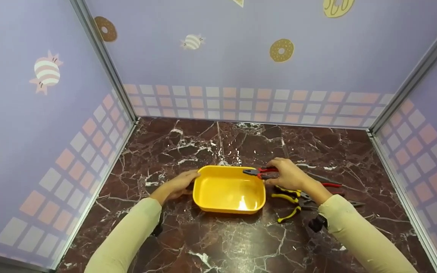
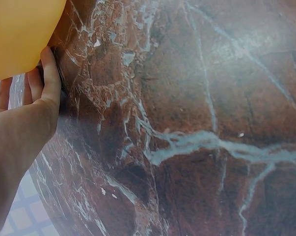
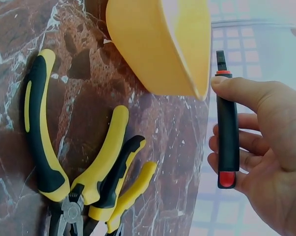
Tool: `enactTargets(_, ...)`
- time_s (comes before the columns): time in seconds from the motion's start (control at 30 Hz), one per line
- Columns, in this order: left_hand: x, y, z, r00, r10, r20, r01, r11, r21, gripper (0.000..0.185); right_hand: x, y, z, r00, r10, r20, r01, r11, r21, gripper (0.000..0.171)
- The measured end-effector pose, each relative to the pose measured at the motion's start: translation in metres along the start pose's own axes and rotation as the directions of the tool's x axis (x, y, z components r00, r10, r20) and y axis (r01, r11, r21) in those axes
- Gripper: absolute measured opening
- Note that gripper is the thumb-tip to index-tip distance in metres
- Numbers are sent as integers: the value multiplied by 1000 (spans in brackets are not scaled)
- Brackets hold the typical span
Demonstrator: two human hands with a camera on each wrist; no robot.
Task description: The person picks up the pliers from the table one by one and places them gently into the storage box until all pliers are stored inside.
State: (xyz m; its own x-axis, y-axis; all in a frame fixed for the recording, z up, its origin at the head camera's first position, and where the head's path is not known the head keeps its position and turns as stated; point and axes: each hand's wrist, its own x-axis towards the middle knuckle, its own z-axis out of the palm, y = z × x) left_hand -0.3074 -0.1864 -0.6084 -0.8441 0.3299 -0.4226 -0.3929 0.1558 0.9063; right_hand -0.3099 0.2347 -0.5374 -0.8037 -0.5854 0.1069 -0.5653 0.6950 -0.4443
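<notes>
A yellow plastic bin [image 1: 229, 189] sits on the marbled table. My left hand [image 1: 178, 185] rests against its left end from outside, with fairly straight fingers touching the wall in the left wrist view. Between the thumb and fingers of my right hand [image 1: 288, 174] are pliers [image 1: 252, 172] with red and black handles. Their dark nose points left, over the bin's right back corner. The right wrist view shows the pliers [image 3: 228, 132] edge-on, held beside the bin [image 3: 152, 54].
Pliers with yellow and black handles [image 3: 37, 123] lie right of the bin, close to another yellow-and-black-handled pair [image 3: 119, 182]. A red-handled tool [image 1: 331, 185] lies behind the right wrist. Patterned panels [image 1: 241, 68] wall the table at the back and both sides.
</notes>
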Motion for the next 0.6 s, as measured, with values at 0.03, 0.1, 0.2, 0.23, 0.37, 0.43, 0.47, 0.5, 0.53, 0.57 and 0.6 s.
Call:
enactTargets(0.03, 0, 0, 0, 1000, -1, 2, 1, 1000, 2, 50, 1, -1, 1, 1000, 4, 3, -4, 1000, 0, 53)
enactTargets(0.1, 1, 0, -1, 1000, -3, 6, 3, 1000, 4, 50, 2, -2, 2, 1000, 5, 2, -5, 1000, 2, 53)
enactTargets(0.2, 2, 0, -2, 1000, -8, 9, 7, 1000, 10, 50, 2, -4, 5, 1000, -1, 0, 1, 1000, 5, 53)
enactTargets(0.23, 2, 0, -2, 1000, -9, 10, 9, 1000, 14, 51, 3, -4, 5, 1000, -4, 0, 4, 1000, 8, 53)
enactTargets(0.37, 2, 1, -1, 1000, -14, 8, 14, 1000, 24, 52, 2, -5, 9, 1000, -16, 3, 16, 1000, 6, 53)
enactTargets(0.43, 1, 1, -1, 1000, -18, 6, 17, 999, 27, 52, 3, -5, 11, 1000, -21, 6, 21, 1000, 5, 52)
enactTargets(0.47, 0, 1, 0, 1000, -17, 4, 17, 1000, 25, 52, 3, -6, 11, 1000, -23, 9, 22, 1000, 5, 52)
enactTargets(0.5, 0, 1, 0, 1000, -17, 4, 17, 1000, 25, 53, 3, -6, 12, 1000, -25, 11, 25, 1000, 6, 51)
enactTargets(0.53, 0, 1, 0, 1000, -19, 4, 19, 1000, 24, 53, 3, -6, 13, 1000, -27, 13, 27, 1000, 9, 50)
enactTargets(0.57, 0, 0, 0, 1000, -19, 4, 19, 1000, 21, 53, 3, -7, 14, 999, -28, 15, 28, 1000, 13, 50)
enactTargets(0.6, 0, 0, 0, 1000, -19, 5, 19, 1000, 17, 53, 4, -8, 14, 999, -28, 17, 27, 1000, 15, 50)
